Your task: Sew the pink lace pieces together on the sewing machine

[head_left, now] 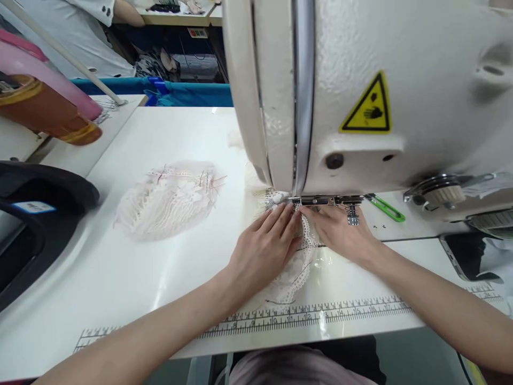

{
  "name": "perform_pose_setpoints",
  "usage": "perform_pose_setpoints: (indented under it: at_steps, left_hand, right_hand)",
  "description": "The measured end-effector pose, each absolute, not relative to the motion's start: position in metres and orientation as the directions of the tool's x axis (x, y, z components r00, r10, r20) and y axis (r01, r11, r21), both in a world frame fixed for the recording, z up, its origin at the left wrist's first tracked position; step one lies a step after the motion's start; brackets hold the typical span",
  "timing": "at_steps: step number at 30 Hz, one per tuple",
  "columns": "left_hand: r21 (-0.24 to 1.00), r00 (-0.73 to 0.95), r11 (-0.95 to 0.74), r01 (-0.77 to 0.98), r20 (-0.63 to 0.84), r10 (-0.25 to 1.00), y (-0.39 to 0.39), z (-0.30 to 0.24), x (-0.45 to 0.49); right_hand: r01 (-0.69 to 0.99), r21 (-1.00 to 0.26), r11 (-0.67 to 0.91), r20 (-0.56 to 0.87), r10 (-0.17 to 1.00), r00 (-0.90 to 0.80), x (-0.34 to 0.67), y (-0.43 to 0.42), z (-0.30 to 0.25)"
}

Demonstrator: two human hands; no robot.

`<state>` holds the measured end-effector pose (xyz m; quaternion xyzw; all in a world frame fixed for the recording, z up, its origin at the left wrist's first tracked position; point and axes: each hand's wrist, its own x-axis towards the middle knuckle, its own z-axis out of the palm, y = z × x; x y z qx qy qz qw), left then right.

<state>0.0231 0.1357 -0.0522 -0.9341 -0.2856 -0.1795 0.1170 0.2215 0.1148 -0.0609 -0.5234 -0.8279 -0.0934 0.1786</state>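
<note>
A white lace piece (294, 275) lies on the white table (120, 267) under the head of a white sewing machine (360, 91). My left hand (264, 248) rests flat on the lace, fingers stretched toward the presser foot (320, 201). My right hand (340, 232) lies flat on the lace's right side, fingertips just below the foot. Both hands press the fabric down; neither grips it. The needle itself is hidden by the machine head.
A pile of finished lace pieces (168, 198) sits to the left. A printed ruler (320, 313) runs along the table's front edge. Green tweezers (387, 208) lie right of the foot, a phone (467, 256) farther right. Another person's torso (80, 32) is at the back left.
</note>
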Motion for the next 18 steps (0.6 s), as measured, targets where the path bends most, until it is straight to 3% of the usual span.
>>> perform_pose_setpoints:
  at_steps: [8,13,18]
  left_hand:
    - [-0.074,0.761,-0.809,0.584,0.396,0.514,0.1373,-0.0499,0.0241]
    - [-0.004,0.747,-0.814,0.581,0.399,0.531,0.1365,-0.0495,0.0244]
    - [-0.064,0.76,-0.81,0.583,0.394,0.517,0.1365,-0.0497,0.0249]
  right_hand:
    - [0.932,0.028,0.363,0.427,0.838,-0.339,0.2174,0.1085,-0.0678]
    - [0.913,0.002,0.408,0.436,0.821,-0.368,0.2192,0.1105,-0.071]
    - [0.905,0.065,0.421,0.446,0.799,-0.404,0.2202,0.1124,-0.0661]
